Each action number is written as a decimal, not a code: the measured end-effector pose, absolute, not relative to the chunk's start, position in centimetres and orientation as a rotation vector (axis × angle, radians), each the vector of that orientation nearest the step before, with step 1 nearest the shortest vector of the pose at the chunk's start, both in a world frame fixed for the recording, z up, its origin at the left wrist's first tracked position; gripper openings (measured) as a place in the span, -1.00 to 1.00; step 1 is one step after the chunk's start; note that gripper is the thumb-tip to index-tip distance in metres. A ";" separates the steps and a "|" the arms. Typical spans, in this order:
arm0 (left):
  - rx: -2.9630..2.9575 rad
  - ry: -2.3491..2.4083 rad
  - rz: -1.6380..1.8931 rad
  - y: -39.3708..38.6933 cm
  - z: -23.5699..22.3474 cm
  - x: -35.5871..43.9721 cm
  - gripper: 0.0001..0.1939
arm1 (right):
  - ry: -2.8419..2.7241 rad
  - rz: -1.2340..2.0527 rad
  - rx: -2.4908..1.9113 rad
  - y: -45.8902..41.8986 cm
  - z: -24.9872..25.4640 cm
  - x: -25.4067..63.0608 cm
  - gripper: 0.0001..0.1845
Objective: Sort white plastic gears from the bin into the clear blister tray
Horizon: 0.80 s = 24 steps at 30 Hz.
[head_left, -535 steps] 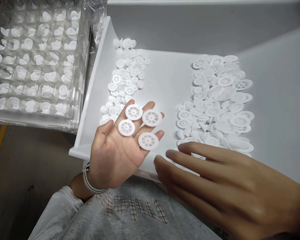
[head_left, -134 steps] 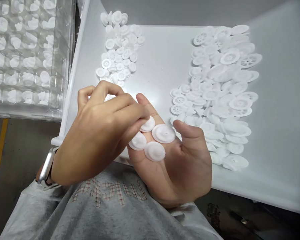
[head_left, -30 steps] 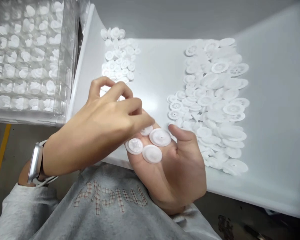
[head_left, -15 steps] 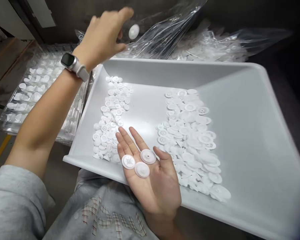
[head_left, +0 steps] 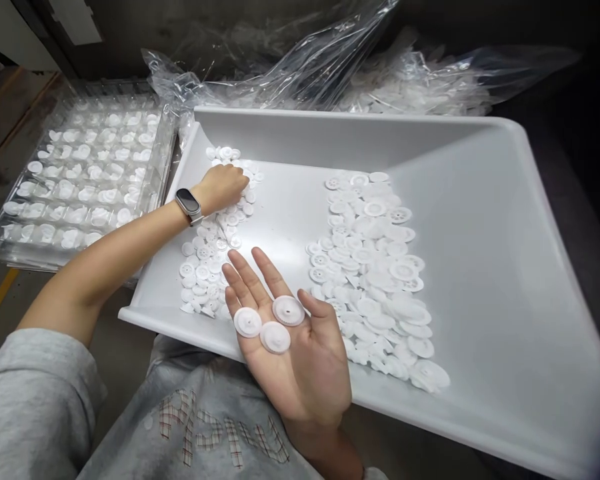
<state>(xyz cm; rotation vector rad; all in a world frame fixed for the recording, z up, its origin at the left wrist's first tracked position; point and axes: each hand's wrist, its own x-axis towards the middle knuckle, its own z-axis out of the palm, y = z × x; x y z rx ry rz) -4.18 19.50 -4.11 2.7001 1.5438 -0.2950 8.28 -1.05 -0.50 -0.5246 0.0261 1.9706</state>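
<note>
A grey plastic bin (head_left: 485, 280) took up most of the view, its long near rim slanting down toward 5 o'clock. Clear plastic bagging (head_left: 310, 70) lay crumpled beyond it, from 11 round to 1 o'clock. At 10 o'clock, just beside the bin, stood a clear compartment tray (head_left: 156, 179), its rows of cells holding white pieces. Inside the bin, a broad heap of white wheels (head_left: 375, 267) spread at 4 o'clock and a narrower heap of smaller wheels (head_left: 200, 267) at 9 o'clock. The right hand (head_left: 293, 363) was at 6 o'clock, palm up, fingers spread wide. The left hand (head_left: 223, 189), a smartwatch (head_left: 188, 203) on its wrist, was curled over the narrower heap at 10 o'clock; I could not tell whether it gripped anything. Smallest were three white plastic gears (head_left: 289, 311), lying clustered on the right hand's palm and finger bases.
</note>
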 end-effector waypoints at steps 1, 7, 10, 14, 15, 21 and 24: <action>2.695 1.542 -0.280 19.6 -4.0 -4.1 -0.74 | 0.025 1.970 -0.522 -1.1 -0.5 8.3 -0.53; 2.638 1.465 0.003 16.5 0.5 -5.2 -0.68 | 0.059 1.911 -0.515 -1.0 -0.7 8.4 -0.54; 2.395 1.332 0.443 12.2 4.4 -6.0 -0.74 | 0.088 1.892 -0.510 -1.0 -0.8 8.4 -0.52; 2.199 1.042 0.314 7.2 6.2 -6.2 -0.82 | 0.086 1.916 -0.468 -0.9 -0.8 8.2 -0.52; 2.223 1.021 0.248 6.5 5.9 -6.1 -0.82 | 0.084 1.920 -0.472 -0.9 -0.8 8.2 -0.53; 2.487 1.234 0.251 5.7 4.1 -5.7 -0.81 | 0.060 1.916 -0.494 -0.7 -0.7 8.3 -0.51; 2.303 1.280 0.463 4.3 4.1 -5.8 -0.74 | 0.046 1.925 -0.495 -0.7 -0.7 8.4 -0.51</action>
